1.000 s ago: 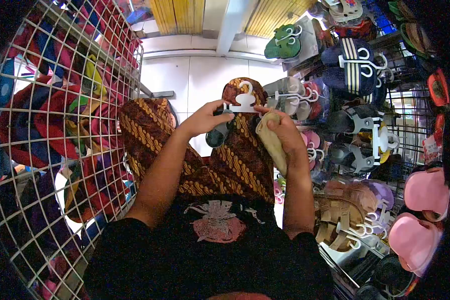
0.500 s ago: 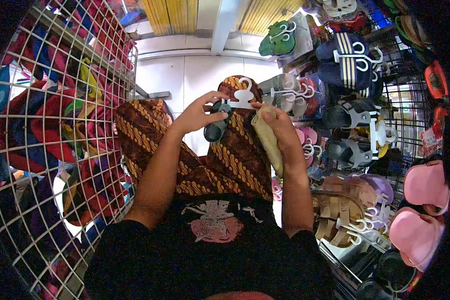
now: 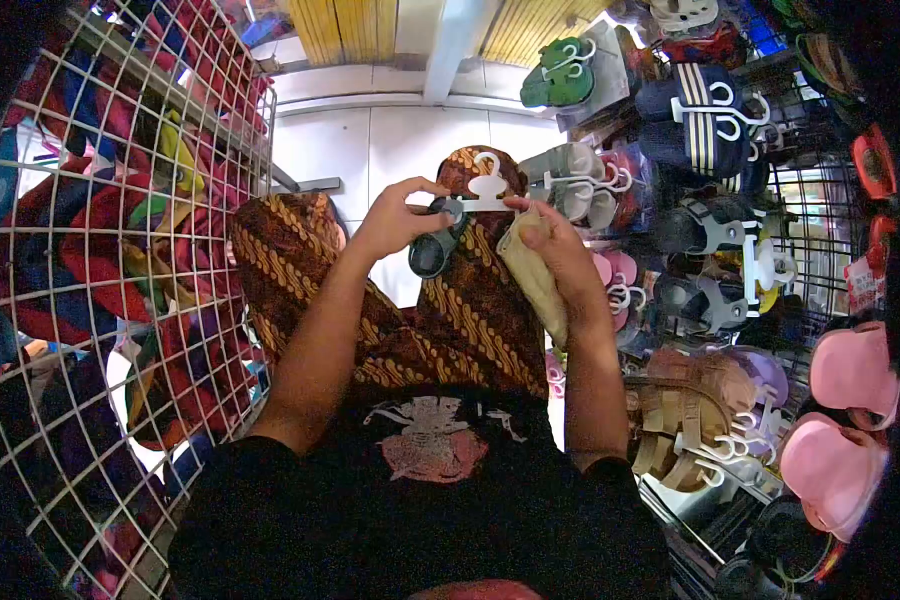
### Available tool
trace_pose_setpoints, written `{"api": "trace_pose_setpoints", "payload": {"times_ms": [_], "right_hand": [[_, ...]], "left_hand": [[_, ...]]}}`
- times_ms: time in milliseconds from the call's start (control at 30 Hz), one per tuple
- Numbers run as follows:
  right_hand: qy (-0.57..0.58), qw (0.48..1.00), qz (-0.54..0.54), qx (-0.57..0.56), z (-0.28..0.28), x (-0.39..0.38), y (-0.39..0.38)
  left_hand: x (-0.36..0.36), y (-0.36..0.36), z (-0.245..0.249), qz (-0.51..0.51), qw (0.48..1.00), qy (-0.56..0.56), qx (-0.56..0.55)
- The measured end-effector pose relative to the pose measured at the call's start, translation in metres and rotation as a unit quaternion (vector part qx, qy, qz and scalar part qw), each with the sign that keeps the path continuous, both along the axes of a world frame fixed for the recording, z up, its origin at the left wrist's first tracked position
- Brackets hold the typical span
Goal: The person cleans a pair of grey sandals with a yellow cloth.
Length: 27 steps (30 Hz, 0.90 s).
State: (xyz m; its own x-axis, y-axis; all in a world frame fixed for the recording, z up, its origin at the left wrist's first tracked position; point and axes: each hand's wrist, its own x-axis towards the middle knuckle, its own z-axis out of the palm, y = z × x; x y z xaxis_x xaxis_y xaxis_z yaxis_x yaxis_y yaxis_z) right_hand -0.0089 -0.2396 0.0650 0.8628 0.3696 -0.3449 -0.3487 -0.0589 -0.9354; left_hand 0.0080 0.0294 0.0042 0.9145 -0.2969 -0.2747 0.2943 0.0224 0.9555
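Observation:
My left hand (image 3: 402,222) is closed, thumb and fingers pinching a dark grey sandal (image 3: 430,255) near the left end of a white plastic shoe hanger (image 3: 487,186). The hanger's hook points away from me, above my patterned trousers. My right hand (image 3: 562,255) is closed around a beige cloth (image 3: 533,282), folded and hanging down toward my lap. Its index finger touches the right end of the hanger. The sandal's far side is partly hidden by my left fingers.
On the left stands a white wire grid (image 3: 120,250) with colourful footwear behind it. To the right hang navy striped slides (image 3: 695,120), green sandals (image 3: 558,72), brown sandals (image 3: 675,425) and pink slides (image 3: 832,470) on black mesh. White floor tiles (image 3: 410,135) lie ahead.
The sandal has tilted slightly under my left hand. The cloth has shifted a little to the left and its upper part looks more spread. Both hands keep their hold.

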Motion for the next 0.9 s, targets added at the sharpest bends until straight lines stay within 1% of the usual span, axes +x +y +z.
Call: {"api": "trace_pose_setpoints", "payload": {"times_ms": [33, 100, 133, 200, 233, 333, 433, 533, 567, 633, 700, 733, 800, 833, 867, 900], "right_hand": [[-0.005, 1.0, 0.001, -0.001, -0.001, 0.0, 0.0], [-0.017, 1.0, 0.002, -0.003, -0.003, 0.001, -0.001], [-0.004, 1.0, -0.002, 0.006, -0.002, 0.001, -0.001], [0.022, 0.999, -0.01, 0.025, 0.002, -0.001, 0.001], [0.011, 1.0, -0.013, 0.021, 0.003, -0.001, 0.003], [-0.008, 1.0, -0.016, 0.002, 0.003, -0.001, 0.005], [-0.004, 0.999, -0.014, -0.039, -0.014, 0.002, -0.004], [-0.016, 0.996, -0.011, -0.082, -0.018, 0.002, -0.004], [-0.02, 0.995, -0.002, -0.096, -0.017, 0.002, -0.002], [-0.022, 0.994, 0.023, -0.109, -0.01, 0.006, 0.0], [-0.017, 0.993, 0.057, -0.106, -0.001, 0.009, 0.002], [-0.01, 0.994, 0.055, -0.095, -0.002, 0.009, 0.001], [0.004, 0.996, 0.05, -0.072, -0.002, 0.008, 0.0], [-0.013, 0.997, 0.052, -0.05, -0.003, 0.009, 0.001], [-0.031, 0.998, 0.054, -0.028, -0.004, 0.01, 0.002], [-0.048, 0.997, 0.054, -0.007, -0.005, 0.011, 0.002]], "left_hand": [[0.0, 0.0, 0.001, 0.008, 1.0, -0.011, 0.006], [0.002, 0.001, -0.007, 0.01, 0.999, -0.034, -0.017], [0.003, 0.002, -0.01, 0.012, 0.998, -0.046, -0.028], [0.003, 0.002, -0.01, 0.024, 0.999, -0.033, -0.034], [0.003, 0.002, -0.006, 0.03, 0.999, -0.026, -0.038], [0.002, 0.006, 0.008, 0.003, 0.998, 0.058, -0.028], [0.004, 0.01, 0.008, -0.025, 1.0, 0.015, -0.002], [0.008, 0.014, -0.001, -0.071, 0.993, -0.085, 0.04], [0.007, 0.014, -0.003, -0.056, 0.997, -0.055, 0.028], [0.004, 0.013, 0.007, -0.026, 1.0, 0.005, 0.005], [0.006, 0.017, 0.019, -0.044, 0.998, 0.037, -0.001], [0.006, 0.02, 0.022, -0.053, 0.997, 0.054, -0.004], [0.009, 0.028, 0.017, -0.127, 0.99, 0.047, -0.034], [0.01, 0.031, 0.015, -0.164, 0.984, 0.043, -0.05], [0.011, 0.033, 0.014, -0.199, 0.978, 0.036, -0.042], [0.011, 0.034, 0.013, -0.213, 0.975, 0.039, -0.051]]}}
